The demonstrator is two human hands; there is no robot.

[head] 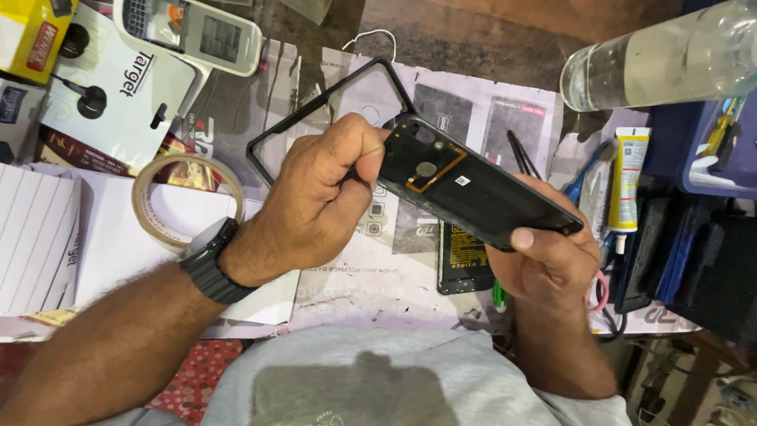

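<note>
My right hand (548,260) grips the lower end of a black phone back cover (481,193), its inner side up, with an orange-edged coil and a small white sticker showing. My left hand (315,201), a black watch on its wrist, is closed at the cover's upper end, fingertips pinching at its edge near the camera hole. Whether a small tool is between the fingers cannot be told. A black phone frame (331,99) lies on the paper just behind my left hand.
A roll of clear tape (188,201) lies left of my left wrist. A clear bottle (662,63) lies at the top right, a glue tube (627,177) and tweezers (520,154) right of the cover. A battery (465,260) lies under it. Boxes and earphone packaging fill the top left.
</note>
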